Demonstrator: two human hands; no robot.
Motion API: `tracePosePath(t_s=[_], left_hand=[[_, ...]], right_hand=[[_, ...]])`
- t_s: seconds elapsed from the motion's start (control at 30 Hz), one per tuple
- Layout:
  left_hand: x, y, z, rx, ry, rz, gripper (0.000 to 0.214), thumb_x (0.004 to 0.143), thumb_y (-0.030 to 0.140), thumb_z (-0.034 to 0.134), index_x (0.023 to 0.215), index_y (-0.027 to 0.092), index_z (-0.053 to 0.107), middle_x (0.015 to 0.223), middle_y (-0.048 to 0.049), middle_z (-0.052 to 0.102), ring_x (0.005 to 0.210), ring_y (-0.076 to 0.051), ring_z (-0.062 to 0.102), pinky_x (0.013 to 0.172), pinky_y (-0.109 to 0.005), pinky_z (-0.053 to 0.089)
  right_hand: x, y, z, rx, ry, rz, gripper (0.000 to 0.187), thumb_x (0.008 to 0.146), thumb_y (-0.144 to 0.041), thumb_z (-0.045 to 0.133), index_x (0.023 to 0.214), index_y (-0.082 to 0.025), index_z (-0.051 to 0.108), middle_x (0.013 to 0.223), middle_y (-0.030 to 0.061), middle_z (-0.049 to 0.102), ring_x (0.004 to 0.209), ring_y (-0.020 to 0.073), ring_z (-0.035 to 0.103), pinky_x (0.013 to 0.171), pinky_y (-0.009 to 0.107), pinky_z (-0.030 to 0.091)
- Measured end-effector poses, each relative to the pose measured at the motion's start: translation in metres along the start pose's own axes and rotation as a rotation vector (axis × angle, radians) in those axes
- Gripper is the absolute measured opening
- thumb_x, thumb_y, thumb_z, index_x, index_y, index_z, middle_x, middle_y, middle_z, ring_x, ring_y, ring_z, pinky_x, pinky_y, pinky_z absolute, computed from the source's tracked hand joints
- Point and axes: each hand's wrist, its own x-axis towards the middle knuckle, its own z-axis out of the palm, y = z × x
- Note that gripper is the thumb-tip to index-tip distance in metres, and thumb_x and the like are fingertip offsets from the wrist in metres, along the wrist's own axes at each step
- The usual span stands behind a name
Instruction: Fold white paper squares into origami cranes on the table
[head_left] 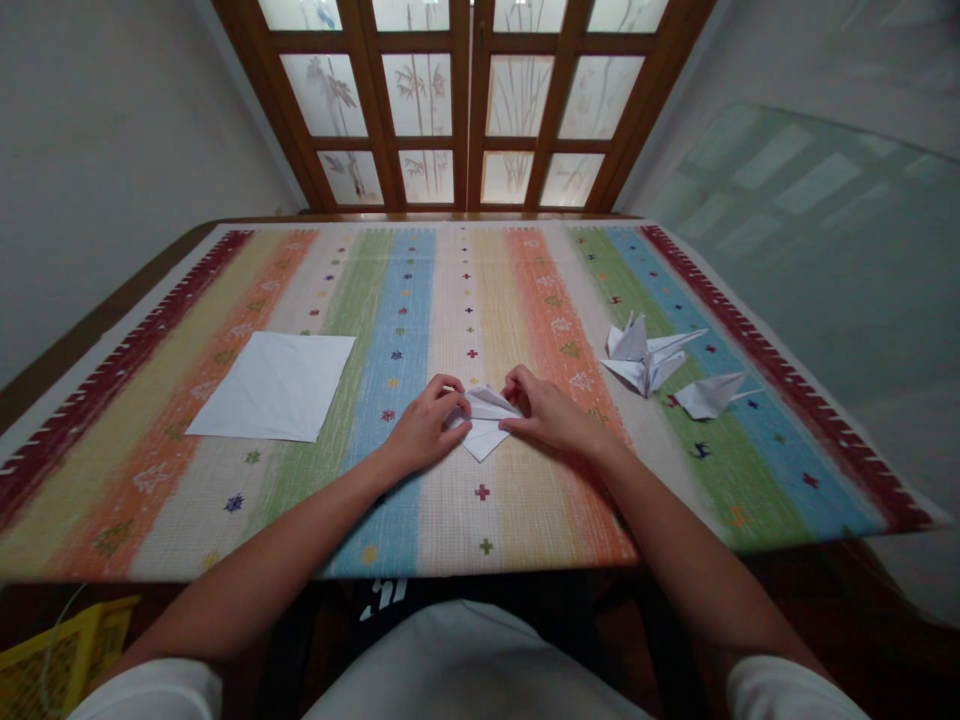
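Observation:
A partly folded piece of white origami paper (484,438) lies on the striped tablecloth in front of me, its lower corner pointing toward my body and an upper flap raised. My left hand (433,420) pinches its left side, fingers closed on the edge. On the opposite side my right hand (544,412) grips the right edge between thumb and curled fingers. Off to the left rests a flat square stack or sheet of white paper (274,388). Several folded paper cranes (645,358) sit together at the right, one (709,395) slightly apart from the others.
The striped cloth (390,460) covers the table out to its edges. Beyond the table's far edge stand wooden doors (470,120) with glass panes. A glass panel (825,260) leans at the right wall. Below the table at left is a yellow plastic crate (71,650).

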Motion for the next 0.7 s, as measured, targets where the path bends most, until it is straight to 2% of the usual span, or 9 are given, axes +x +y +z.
tracePosePath(t_s=[0.1, 0.23, 0.33, 0.43, 0.53, 0.7], left_hand=[[0.001, 0.002, 0.000, -0.034, 0.066, 0.007, 0.018, 0.085, 0.014, 0.073, 0.090, 0.020, 0.057, 0.111, -0.0061, 0.059, 0.096, -0.020, 0.061, 0.087, -0.035, 0.054], [0.001, 0.002, -0.002, -0.038, 0.170, 0.065, 0.025, 0.083, 0.010, 0.069, 0.096, 0.022, 0.052, 0.092, -0.0003, 0.058, 0.081, -0.017, 0.056, 0.075, -0.029, 0.048], [-0.002, 0.002, -0.006, 0.042, 0.175, 0.196, 0.023, 0.083, 0.002, 0.059, 0.093, 0.022, 0.053, 0.086, -0.0002, 0.061, 0.077, -0.017, 0.055, 0.072, -0.029, 0.045], [-0.003, 0.000, -0.009, 0.216, 0.163, 0.326, 0.019, 0.090, 0.002, 0.054, 0.089, 0.021, 0.056, 0.085, -0.0037, 0.065, 0.082, -0.020, 0.058, 0.075, -0.032, 0.044], [-0.001, -0.003, -0.010, 0.371, 0.056, 0.380, 0.017, 0.096, 0.006, 0.053, 0.092, 0.020, 0.061, 0.088, -0.0063, 0.068, 0.086, -0.022, 0.059, 0.077, -0.034, 0.044], [0.002, -0.003, -0.014, 0.359, -0.222, 0.292, 0.019, 0.086, 0.006, 0.057, 0.099, 0.019, 0.064, 0.099, -0.0091, 0.070, 0.091, -0.024, 0.061, 0.080, -0.035, 0.047]], right_hand=[[0.000, -0.001, 0.002, 0.079, -0.033, -0.039, 0.040, 0.080, -0.017, 0.079, 0.113, -0.024, 0.057, 0.092, 0.0011, 0.071, 0.080, 0.0193, 0.064, 0.073, 0.030, 0.046], [0.001, -0.001, 0.004, 0.071, -0.032, -0.181, 0.016, 0.084, -0.010, 0.069, 0.095, -0.022, 0.065, 0.082, -0.0003, 0.068, 0.071, 0.0159, 0.060, 0.067, 0.027, 0.044], [0.003, 0.000, 0.008, -0.010, 0.073, -0.407, 0.011, 0.090, -0.011, 0.065, 0.087, -0.021, 0.066, 0.085, 0.0025, 0.068, 0.075, 0.0165, 0.060, 0.069, 0.028, 0.044], [0.003, -0.002, 0.012, -0.128, 0.210, -0.603, 0.016, 0.097, -0.009, 0.060, 0.088, -0.020, 0.067, 0.092, 0.0069, 0.070, 0.085, 0.0194, 0.062, 0.076, 0.030, 0.047], [0.002, -0.003, 0.015, -0.250, 0.229, -0.643, 0.021, 0.098, -0.005, 0.057, 0.089, -0.020, 0.068, 0.095, 0.0085, 0.071, 0.087, 0.0207, 0.061, 0.077, 0.032, 0.046], [0.000, -0.002, 0.013, -0.307, -0.036, -0.486, 0.012, 0.095, -0.008, 0.066, 0.094, -0.019, 0.072, 0.099, 0.0088, 0.072, 0.087, 0.0205, 0.063, 0.078, 0.031, 0.047]])
